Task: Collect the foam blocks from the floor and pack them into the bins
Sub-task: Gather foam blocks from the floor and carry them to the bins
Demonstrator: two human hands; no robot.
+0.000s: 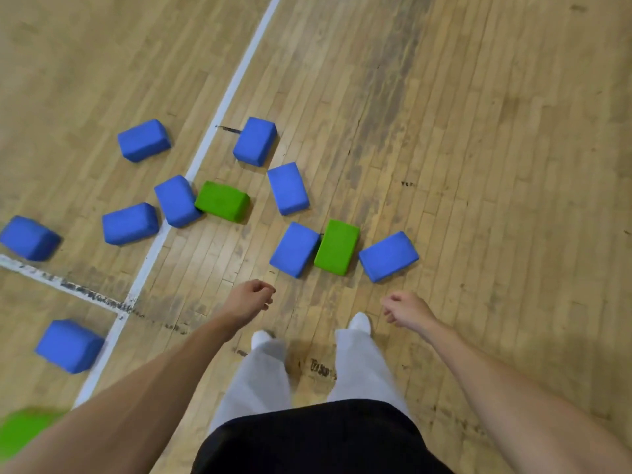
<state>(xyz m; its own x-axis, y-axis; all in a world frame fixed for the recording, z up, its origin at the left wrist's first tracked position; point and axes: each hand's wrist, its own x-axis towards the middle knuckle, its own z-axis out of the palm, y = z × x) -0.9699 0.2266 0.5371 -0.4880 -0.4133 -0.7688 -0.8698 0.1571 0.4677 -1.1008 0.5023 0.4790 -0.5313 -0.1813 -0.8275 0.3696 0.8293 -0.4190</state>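
A person stands on a wooden gym floor, both arms hanging forward. The left hand and right hand are loosely curled and hold nothing. Just ahead of the feet lie 3 blocks in a row: a blue block, a green block touching it, and another blue block. More blocks lie scattered around a white line.

Scuffed wooden floor, white lines

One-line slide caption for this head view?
Standing person, empty left hand and right hand loosely curled, above scattered blue rectangular foam blocks and green rectangular foam blocks on wooden floor.
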